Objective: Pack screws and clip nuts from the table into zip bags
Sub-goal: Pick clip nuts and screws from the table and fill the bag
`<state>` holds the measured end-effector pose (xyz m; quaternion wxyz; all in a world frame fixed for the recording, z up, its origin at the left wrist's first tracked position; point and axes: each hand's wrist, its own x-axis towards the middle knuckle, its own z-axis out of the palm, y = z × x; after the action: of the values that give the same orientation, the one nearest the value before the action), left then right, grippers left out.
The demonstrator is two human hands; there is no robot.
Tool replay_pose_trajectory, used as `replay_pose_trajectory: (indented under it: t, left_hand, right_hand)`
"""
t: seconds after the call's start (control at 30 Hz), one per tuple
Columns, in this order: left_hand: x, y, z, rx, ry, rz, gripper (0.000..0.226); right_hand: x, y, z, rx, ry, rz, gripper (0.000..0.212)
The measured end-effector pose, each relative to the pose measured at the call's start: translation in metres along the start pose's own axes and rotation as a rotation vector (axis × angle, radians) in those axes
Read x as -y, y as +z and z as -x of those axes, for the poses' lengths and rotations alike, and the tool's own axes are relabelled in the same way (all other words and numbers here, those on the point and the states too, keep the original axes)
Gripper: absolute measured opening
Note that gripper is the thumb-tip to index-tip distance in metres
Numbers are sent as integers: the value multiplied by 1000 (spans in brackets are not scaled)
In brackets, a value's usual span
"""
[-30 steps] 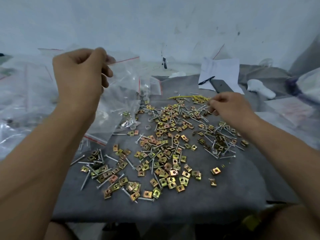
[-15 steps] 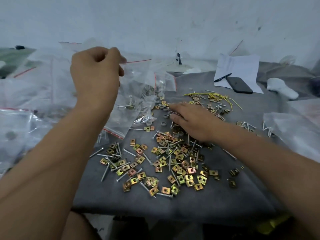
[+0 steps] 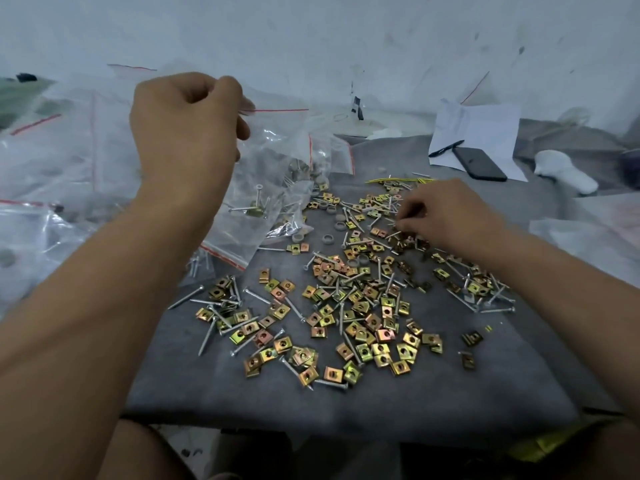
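Observation:
A spread of brass-coloured clip nuts (image 3: pixel 360 327) and silver screws (image 3: pixel 207 336) covers the grey cloth (image 3: pixel 346 403) on the table. My left hand (image 3: pixel 183 133) is raised at the left and pinches the red-striped top edge of a clear zip bag (image 3: pixel 273 174), which hangs down with a screw and a clip nut inside. My right hand (image 3: pixel 446 216) rests low on the far part of the pile, its curled fingertips pinching at small parts there; what they grip is hidden.
More zip bags (image 3: pixel 52 174) pile up at the left. Grey washers (image 3: pixel 327 239) lie near the bag. Yellow ties (image 3: pixel 401 180), a white paper (image 3: pixel 478 133), a pen (image 3: pixel 446 148), a dark phone (image 3: pixel 479 164) and a white object (image 3: pixel 564 174) sit at the back right.
My right hand has shifted right along the pile, from its middle to its far right part. My left hand keeps the bag up in about the same place.

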<state>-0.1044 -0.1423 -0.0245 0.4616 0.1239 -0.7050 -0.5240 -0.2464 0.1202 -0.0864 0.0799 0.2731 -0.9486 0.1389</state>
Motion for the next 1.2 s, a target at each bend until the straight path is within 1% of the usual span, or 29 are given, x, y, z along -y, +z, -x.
replay_pose_trajectory:
  t: [0.03, 0.1, 0.17, 0.2, 0.27, 0.3, 0.37, 0.4, 0.43, 0.57, 0.6, 0.67, 0.8, 0.87, 0.97, 1.03, 1.13, 1.2]
  left_hand:
    - [0, 1, 0, 3, 0, 1, 23]
    - [0, 1, 0, 6, 1, -3, 24]
    - [0, 2, 0, 10, 2, -6, 24]
    - [0, 3, 1, 14, 0, -7, 24]
    - [1, 5, 3, 22, -3, -10, 24]
    - [1, 6, 3, 27, -1, -8, 24]
    - [1, 7, 5, 41, 2, -9, 24]
    - [1, 7, 4, 46, 2, -11, 24]
    - [1, 7, 4, 49, -2, -10, 24]
    - [3, 6, 2, 54, -40, 5, 24]
    - [3, 6, 2, 54, -41, 8, 24]
    - [2, 6, 2, 43, -31, 11, 25]
    - [-1, 8, 1, 1, -23, 30, 24]
    - [-1, 10, 2, 3, -16, 21, 24]
    - [1, 12, 3, 15, -9, 11, 24]
    - [2, 11, 3, 19, -10, 0, 24]
    - [2, 11, 4, 20, -24, -5, 24]
    - [1, 11, 5, 22, -28, -12, 25]
  right_hand:
    - [-5, -3, 2, 0, 31, 65, 5]
    - [-7, -4, 6, -54, 55, 160, 16]
    - [6, -2, 8, -126, -35, 82, 23]
    - [15, 0, 9, -119, -115, 29, 26]
    - [30, 7, 8, 10, -241, 10, 34]
    - [36, 10, 7, 99, -258, 21, 39]
    - [43, 18, 8, 265, -221, 19, 48]
    - [42, 20, 9, 315, -193, 18, 51]
    - [41, 21, 9, 331, -169, 42, 51]
    - [29, 11, 8, 238, -52, 338, 41]
    - [27, 10, 8, 210, -36, 372, 39]
    - [27, 12, 8, 134, -31, 313, 34]
    - [42, 18, 1, -24, -134, -29, 25]
    - [51, 21, -5, -51, -193, -127, 22]
    - [58, 29, -14, 38, -280, -72, 25]
    - [60, 32, -18, 77, -299, -20, 25]
    - [57, 31, -19, 59, -276, -36, 19]
    - [56, 30, -17, 43, -242, -99, 14]
